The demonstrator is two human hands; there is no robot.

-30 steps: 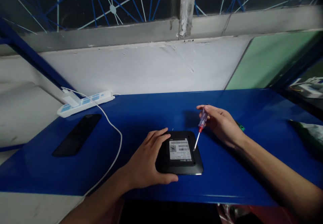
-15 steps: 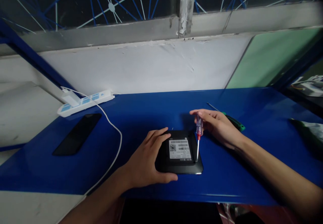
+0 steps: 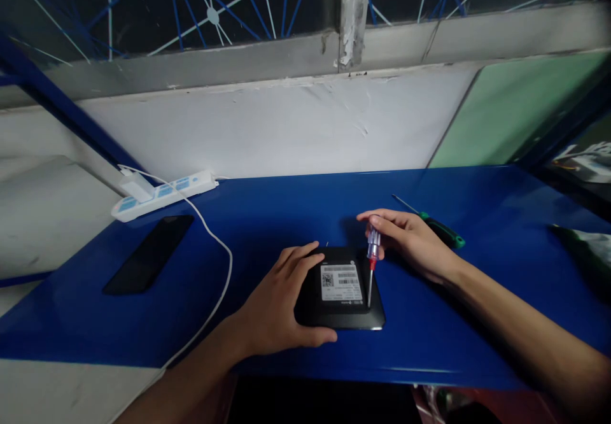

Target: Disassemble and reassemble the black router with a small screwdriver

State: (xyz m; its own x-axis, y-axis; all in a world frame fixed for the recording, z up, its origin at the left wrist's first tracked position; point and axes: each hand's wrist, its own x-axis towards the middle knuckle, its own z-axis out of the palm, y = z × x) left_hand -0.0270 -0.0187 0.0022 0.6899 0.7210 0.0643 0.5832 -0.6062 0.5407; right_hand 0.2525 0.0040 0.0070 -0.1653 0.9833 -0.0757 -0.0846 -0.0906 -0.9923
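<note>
left hand [image 3: 277,309]: lying on left edge of black box, fingers spread, thumb hooking near edge
right hand [image 3: 410,239]: fingertips pinching screwdriver handle
screwdriver [image 3: 371,265]: standing near upright, tip touching box's right side
black box [image 3: 340,289]: sitting label-up, near-centre of blue table [image 3: 477,322]
far right: green screwdriver [image 3: 436,228] lying
left: phone [image 3: 149,253], power strip [image 3: 165,195], white cable [image 3: 217,284]

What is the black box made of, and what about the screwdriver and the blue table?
The black box looks like matte plastic with a glossy rim that catches light, and a white paper sticker on top. The screwdriver in the right hand seems to have a clear plastic handle with a red collar and a thin metal shaft. The blue table looks like smooth painted metal or laminate; it reflects faintly.
</note>
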